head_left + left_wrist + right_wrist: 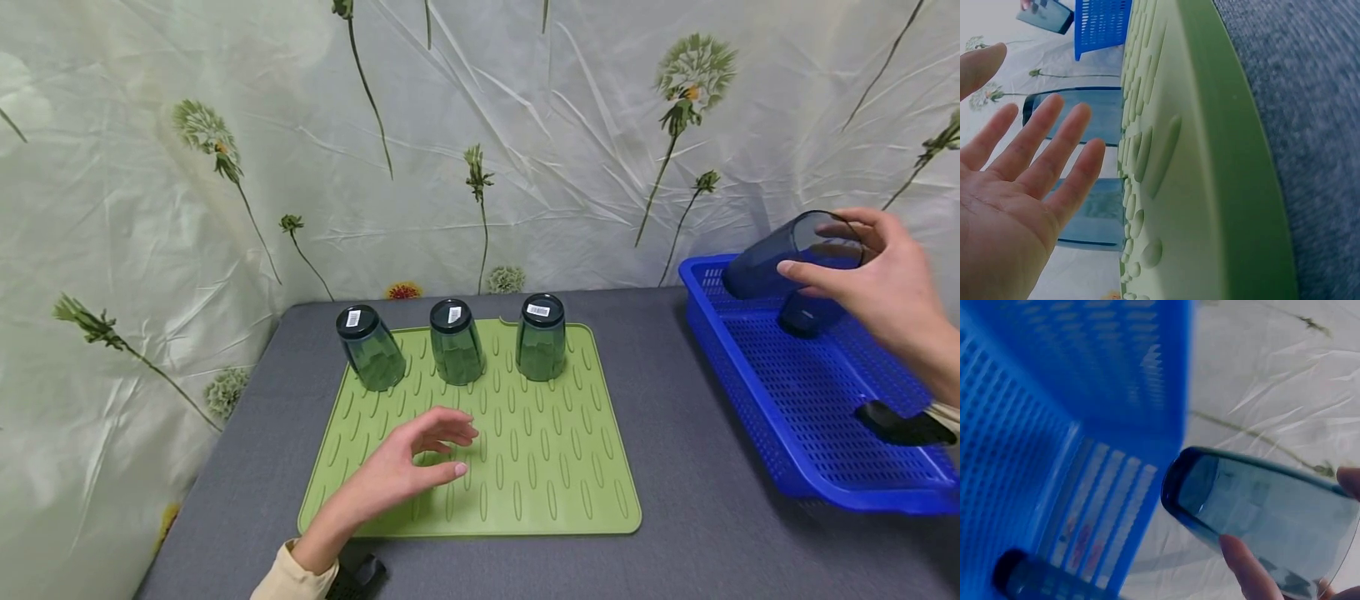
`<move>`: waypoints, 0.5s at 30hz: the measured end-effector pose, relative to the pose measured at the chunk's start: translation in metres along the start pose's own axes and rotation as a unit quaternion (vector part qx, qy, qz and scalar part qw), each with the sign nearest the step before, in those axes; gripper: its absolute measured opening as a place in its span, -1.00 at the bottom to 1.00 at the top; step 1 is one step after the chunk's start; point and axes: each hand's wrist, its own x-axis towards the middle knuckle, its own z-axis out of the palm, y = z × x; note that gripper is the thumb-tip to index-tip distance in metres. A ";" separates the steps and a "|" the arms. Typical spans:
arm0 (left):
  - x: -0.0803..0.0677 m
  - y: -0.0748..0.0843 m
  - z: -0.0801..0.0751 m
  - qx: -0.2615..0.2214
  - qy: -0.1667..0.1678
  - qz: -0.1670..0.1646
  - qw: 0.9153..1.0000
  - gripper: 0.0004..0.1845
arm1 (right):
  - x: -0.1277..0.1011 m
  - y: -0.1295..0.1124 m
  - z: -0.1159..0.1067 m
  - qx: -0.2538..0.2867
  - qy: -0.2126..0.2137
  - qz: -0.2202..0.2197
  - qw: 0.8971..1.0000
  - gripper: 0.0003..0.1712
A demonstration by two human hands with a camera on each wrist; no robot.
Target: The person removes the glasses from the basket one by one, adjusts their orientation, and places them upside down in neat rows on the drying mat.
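Grey tabletop is carrying a green mat [540,467] with three cups [455,343] draining upside down; the right hand [881,279] is gripping a tilted cup [780,258] above the blue basket [795,417], while the left hand [408,462] is hovering spread and empty over the mat.

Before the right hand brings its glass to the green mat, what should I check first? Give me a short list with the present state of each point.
1. Hold on the tinted glass: right hand has fingers and thumb around it, above the blue basket. Ok.
2. Glass lifted out of the basket: ok.
3. Free room on the green mat: three upturned glasses stand only along the far edge. Ok.
4. Left hand out of the way: it is open above the mat's near half. Not ok.
5. Another glass remains in the basket: ok.
6. Glass dry inside: cannot tell.
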 end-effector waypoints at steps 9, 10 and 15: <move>0.001 -0.002 -0.001 0.005 0.003 -0.005 1.000 -0.44 | -0.015 -0.016 0.010 0.226 0.015 -0.027 0.974 -0.21; 0.001 -0.002 -0.001 0.005 0.003 -0.004 1.000 -0.44 | -0.016 -0.018 0.010 0.247 0.014 -0.028 0.969 -0.21; 0.001 -0.003 -0.001 0.002 0.001 -0.003 1.000 -0.44 | -0.021 -0.023 0.014 0.309 0.008 -0.037 0.950 -0.24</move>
